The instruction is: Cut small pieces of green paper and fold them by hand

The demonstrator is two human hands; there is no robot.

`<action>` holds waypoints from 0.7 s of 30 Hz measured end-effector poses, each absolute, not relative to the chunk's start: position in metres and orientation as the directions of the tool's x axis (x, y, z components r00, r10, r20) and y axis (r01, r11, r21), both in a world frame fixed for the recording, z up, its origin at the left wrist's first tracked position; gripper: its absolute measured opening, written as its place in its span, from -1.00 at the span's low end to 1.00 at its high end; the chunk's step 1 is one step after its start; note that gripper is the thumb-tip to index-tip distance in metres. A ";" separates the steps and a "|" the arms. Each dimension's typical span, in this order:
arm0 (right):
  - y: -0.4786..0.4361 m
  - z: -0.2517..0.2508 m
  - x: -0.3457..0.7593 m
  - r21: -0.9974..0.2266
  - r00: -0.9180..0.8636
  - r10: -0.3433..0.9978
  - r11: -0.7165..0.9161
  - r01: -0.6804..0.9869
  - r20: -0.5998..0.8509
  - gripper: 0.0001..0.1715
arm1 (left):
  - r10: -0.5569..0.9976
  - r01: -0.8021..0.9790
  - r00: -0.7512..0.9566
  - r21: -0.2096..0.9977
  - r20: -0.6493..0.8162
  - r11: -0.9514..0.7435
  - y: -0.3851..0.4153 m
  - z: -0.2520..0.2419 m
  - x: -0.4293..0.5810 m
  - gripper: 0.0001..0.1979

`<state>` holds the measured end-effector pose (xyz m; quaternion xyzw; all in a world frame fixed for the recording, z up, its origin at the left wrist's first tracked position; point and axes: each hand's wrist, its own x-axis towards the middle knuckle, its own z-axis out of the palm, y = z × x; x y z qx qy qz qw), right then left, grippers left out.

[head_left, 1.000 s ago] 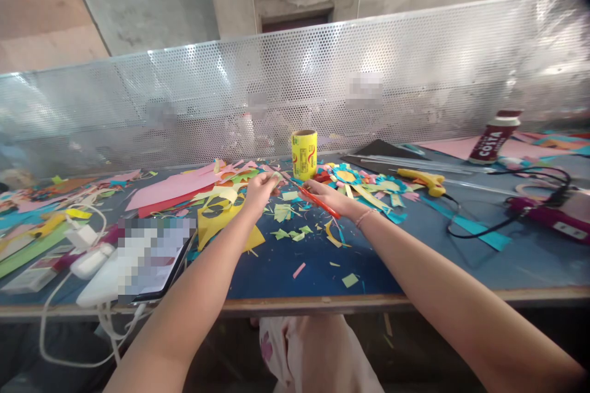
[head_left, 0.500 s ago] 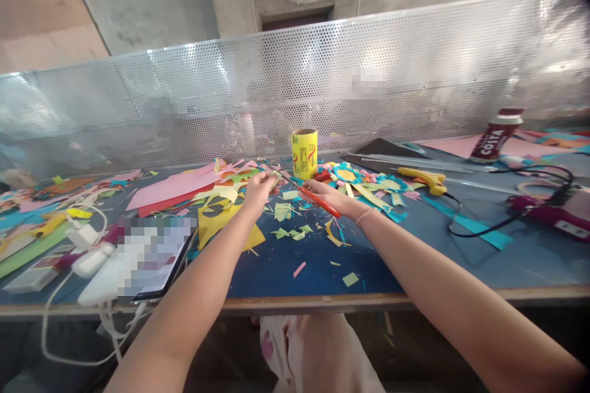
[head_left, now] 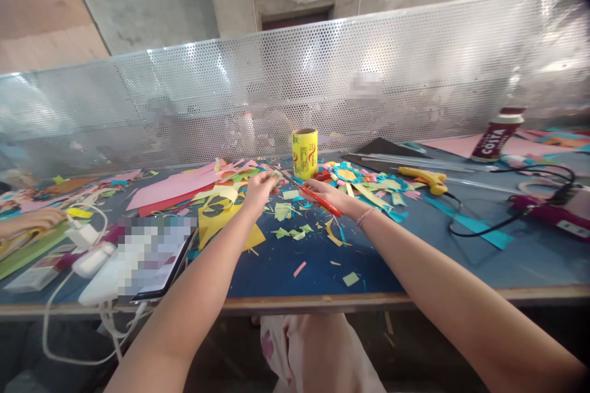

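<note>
My left hand (head_left: 260, 188) pinches a small piece of light green paper (head_left: 276, 179) over the scraps in the middle of the table. My right hand (head_left: 328, 195) is closed round red-handled scissors (head_left: 322, 201). Their blades point left toward the paper; whether they touch it I cannot tell. Below my hands lie light green paper cuttings (head_left: 283, 212) and a yellow sheet (head_left: 221, 225) with round cut-outs. Just behind them a yellow tape roll (head_left: 305, 153) stands upright.
A yellow glue gun (head_left: 424, 179) with a black cord and a COSTA bottle (head_left: 496, 135) are at the right. On the left lie a phone (head_left: 168, 258), white cables and pink paper (head_left: 173, 187). Another person's hand (head_left: 34, 222) reaches in at far left. A perforated metal screen (head_left: 207, 104) runs behind.
Another person's hand has come into view at the far left, over the yellow glue gun there. My own hands and the scissors have hardly moved.
</note>
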<state>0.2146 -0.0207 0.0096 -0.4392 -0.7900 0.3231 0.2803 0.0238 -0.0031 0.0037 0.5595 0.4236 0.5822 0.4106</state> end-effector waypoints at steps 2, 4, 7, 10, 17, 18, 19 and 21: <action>-0.020 0.009 0.215 -0.761 -0.452 0.878 0.398 0.512 0.155 -0.58 | 0.949 0.001 -0.028 0.949 0.315 -0.315 -0.003 0.003 0.023 -0.78; -0.019 0.008 0.215 -0.766 -0.448 0.881 0.391 0.510 0.151 -0.58 | 0.948 -0.005 -0.021 0.948 0.318 -0.318 -0.002 0.002 0.023 -0.78; -0.019 0.008 0.214 -0.770 -0.444 0.883 0.389 0.507 0.153 -0.59 | 0.950 -0.020 -0.016 0.950 0.310 -0.311 -0.002 0.003 0.023 -0.78; -0.019 0.008 0.214 -0.767 -0.442 0.882 0.393 0.506 0.160 -0.58 | 0.955 -0.043 -0.006 0.955 0.295 -0.295 -0.003 0.003 0.023 -0.79; -0.019 0.008 0.215 -0.756 -0.452 0.875 0.413 0.508 0.174 -0.57 | 0.967 -0.119 0.005 0.960 0.255 -0.252 -0.002 0.003 0.023 -0.79; -0.018 0.008 0.215 -0.755 -0.452 0.875 0.415 0.508 0.176 -0.57 | 0.969 -0.135 0.004 0.960 0.248 -0.245 -0.002 0.003 0.023 -0.79; -0.018 0.008 0.215 -0.755 -0.451 0.875 0.414 0.509 0.175 -0.56 | 0.971 -0.149 0.004 0.960 0.241 -0.237 -0.002 0.003 0.024 -0.80; -0.017 0.007 0.216 -0.762 -0.451 0.878 0.403 0.507 0.164 -0.57 | 0.973 -0.171 0.007 0.959 0.231 -0.226 -0.001 0.003 0.023 -0.81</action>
